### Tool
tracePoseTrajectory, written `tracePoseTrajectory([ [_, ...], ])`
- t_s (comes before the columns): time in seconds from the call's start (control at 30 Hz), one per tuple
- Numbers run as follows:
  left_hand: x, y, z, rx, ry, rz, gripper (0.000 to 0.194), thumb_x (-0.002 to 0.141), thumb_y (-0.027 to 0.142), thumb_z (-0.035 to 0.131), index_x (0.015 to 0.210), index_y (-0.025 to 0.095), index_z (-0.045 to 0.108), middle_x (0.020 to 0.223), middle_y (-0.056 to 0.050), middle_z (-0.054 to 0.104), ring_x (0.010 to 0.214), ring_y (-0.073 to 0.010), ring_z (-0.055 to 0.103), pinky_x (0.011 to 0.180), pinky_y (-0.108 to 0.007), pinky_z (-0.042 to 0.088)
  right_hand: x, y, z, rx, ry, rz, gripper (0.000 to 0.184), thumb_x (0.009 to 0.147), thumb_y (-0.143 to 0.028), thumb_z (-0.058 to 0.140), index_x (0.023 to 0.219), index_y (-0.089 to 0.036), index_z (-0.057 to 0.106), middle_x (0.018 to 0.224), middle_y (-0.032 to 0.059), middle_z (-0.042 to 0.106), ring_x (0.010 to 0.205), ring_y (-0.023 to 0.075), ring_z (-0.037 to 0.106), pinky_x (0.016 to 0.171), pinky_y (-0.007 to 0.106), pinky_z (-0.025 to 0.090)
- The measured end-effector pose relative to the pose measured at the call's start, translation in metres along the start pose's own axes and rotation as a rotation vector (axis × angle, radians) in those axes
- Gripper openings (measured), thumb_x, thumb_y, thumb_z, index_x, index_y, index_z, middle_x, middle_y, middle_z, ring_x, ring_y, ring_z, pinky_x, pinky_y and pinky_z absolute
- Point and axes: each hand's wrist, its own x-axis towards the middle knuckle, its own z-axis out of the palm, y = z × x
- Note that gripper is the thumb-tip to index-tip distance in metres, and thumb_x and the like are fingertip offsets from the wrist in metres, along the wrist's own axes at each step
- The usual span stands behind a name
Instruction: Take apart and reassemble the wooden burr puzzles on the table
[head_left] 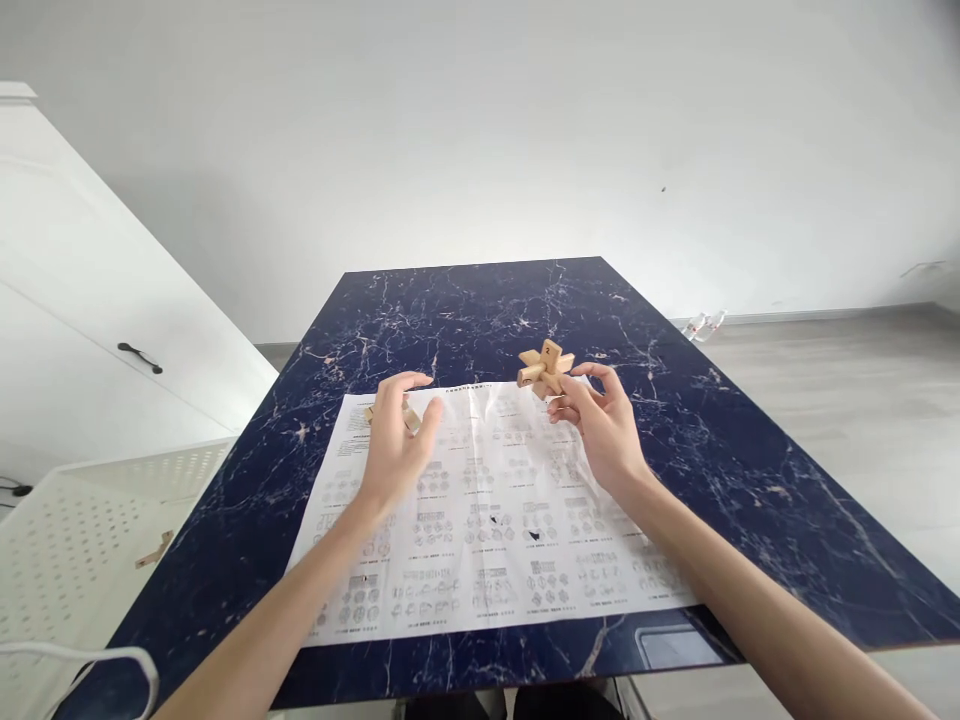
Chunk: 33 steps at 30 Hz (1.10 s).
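My right hand (606, 425) pinches an interlocking wooden burr puzzle (546, 368) between thumb and fingers, above the sheet's far edge. Several light bars cross each other in it, and one end bears a black "2". Over the far left part of the sheet, my left hand (401, 435) is open, thumb and fingers apart. Pale wooden pieces (411, 418) show beside and behind its fingers, partly covered by the hand. Beneath both hands lies a creased white instruction sheet (450, 500) printed with rows of small diagrams.
The dark blue marble-patterned table (465, 325) extends beyond the sheet. A phone-like flat object (679, 648) lies at the near right edge. To the left, a wooden piece (155, 550) rests on a white perforated surface (97, 520), near a white cable (90, 652). Plastic bottles (705, 325) are on the floor.
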Motion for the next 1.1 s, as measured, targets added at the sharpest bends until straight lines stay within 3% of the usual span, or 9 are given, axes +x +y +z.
tracePoseTrajectory([
  [0.1,0.010,-0.016,-0.012,0.256,0.007,0.146,0.037,0.098,0.044,0.066,0.128,0.026,0.058,0.142,-0.013,0.058,0.141,-0.0358,0.052,0.122,-0.058,0.041,0.008,0.003,-0.007,-0.084,0.096,-0.032,0.040,0.083,-0.052,0.088,0.104,-0.026,0.067,0.086,-0.0001,0.075,0.066,0.0162,0.071,0.061,0.031,0.062],
  [0.23,0.017,-0.045,-0.029,0.434,-0.103,0.137,0.075,0.087,0.062,0.078,0.143,0.024,0.047,0.154,-0.018,0.051,0.148,-0.0433,0.045,0.123,-0.066,0.037,0.018,0.006,-0.017,-0.156,0.182,-0.030,0.035,0.083,-0.054,0.084,0.097,-0.023,0.073,0.085,0.0023,0.073,0.069,0.0169,0.070,0.057,0.030,0.063],
  [0.33,0.018,-0.060,-0.039,0.490,-0.179,0.090,0.096,0.083,0.073,0.078,0.153,0.021,0.039,0.159,-0.022,0.047,0.149,-0.0462,0.045,0.123,-0.068,0.037,0.020,0.007,-0.021,-0.170,0.222,-0.041,0.038,0.085,-0.057,0.083,0.098,-0.023,0.072,0.086,0.0024,0.071,0.070,0.0169,0.069,0.056,0.029,0.062],
  [0.47,0.018,-0.067,-0.042,0.505,-0.218,0.098,0.091,0.085,0.076,0.075,0.151,0.023,0.044,0.152,-0.019,0.056,0.142,-0.0438,0.054,0.120,-0.063,0.043,0.018,0.008,-0.023,-0.197,0.239,-0.032,0.045,0.087,-0.064,0.081,0.105,-0.024,0.070,0.088,0.0017,0.070,0.072,0.0172,0.069,0.054,0.027,0.060],
  [0.57,0.017,-0.068,-0.040,0.508,-0.210,0.128,0.079,0.091,0.070,0.074,0.148,0.022,0.048,0.146,-0.018,0.062,0.138,-0.0413,0.059,0.117,-0.059,0.047,0.014,0.009,-0.024,-0.207,0.249,-0.037,0.049,0.088,-0.066,0.081,0.112,-0.025,0.066,0.084,0.0008,0.070,0.068,0.0168,0.067,0.047,0.024,0.052],
  [0.7,0.019,-0.071,-0.039,0.513,-0.190,0.141,0.070,0.095,0.061,0.074,0.146,0.020,0.051,0.144,-0.018,0.065,0.135,-0.0399,0.061,0.115,-0.056,0.049,0.011,0.007,-0.024,-0.242,0.198,-0.090,0.049,0.090,-0.062,0.080,0.120,-0.026,0.065,0.084,0.0010,0.071,0.061,0.0149,0.062,0.045,0.024,0.046],
  [0.87,0.020,-0.072,-0.042,0.479,-0.189,0.113,0.072,0.093,0.063,0.077,0.147,0.023,0.052,0.145,-0.015,0.066,0.135,-0.0394,0.063,0.112,-0.054,0.052,0.003,0.000,-0.016,-0.317,0.135,-0.174,0.037,0.099,-0.050,0.072,0.127,-0.028,0.063,0.081,-0.0012,0.066,0.059,0.0144,0.057,0.050,0.028,0.047],
  [1.0,0.012,-0.056,-0.035,0.422,-0.190,0.141,0.072,0.092,0.063,0.079,0.148,0.026,0.054,0.144,-0.013,0.068,0.132,-0.0383,0.065,0.111,-0.055,0.054,-0.009,-0.004,-0.005,-0.432,-0.085,-0.244,0.025,0.105,-0.048,0.062,0.117,-0.026,0.065,0.073,-0.0031,0.060,0.055,0.0146,0.055,0.051,0.029,0.045],
  [1.1,0.000,-0.034,-0.013,0.316,-0.277,0.192,0.074,0.092,0.067,0.079,0.150,0.030,0.052,0.144,-0.012,0.067,0.128,-0.0360,0.069,0.109,-0.056,0.057,-0.018,-0.003,0.003,-0.549,-0.294,-0.222,0.023,0.106,-0.046,0.059,0.109,-0.024,0.065,0.069,-0.0025,0.062,0.057,0.0157,0.058,0.053,0.030,0.045],
])
